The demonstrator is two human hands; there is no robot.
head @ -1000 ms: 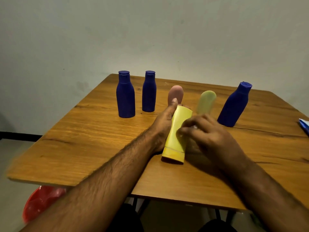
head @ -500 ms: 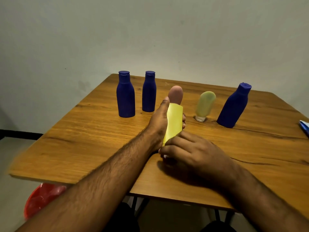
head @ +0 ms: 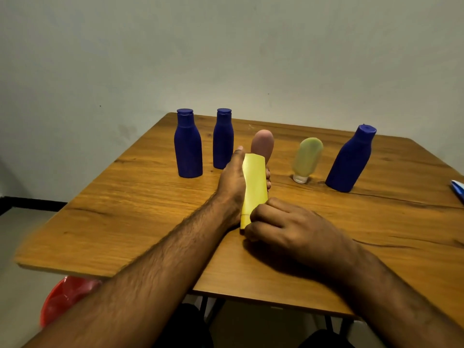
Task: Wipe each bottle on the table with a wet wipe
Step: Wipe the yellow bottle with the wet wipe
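Wooden table (head: 150, 197): blue bottles (head: 188, 146) flank pink tube (head: 263, 144).

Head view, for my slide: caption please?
Left hand grips yellow tube; right hand wraps its lower end.

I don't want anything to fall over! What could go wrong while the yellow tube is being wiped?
The pink tube stands just behind the yellow tube that the left hand grips, so a push could topple it. The green tube balances on its small cap and might tip. The right hand works at the tube's low end, where it may slip.
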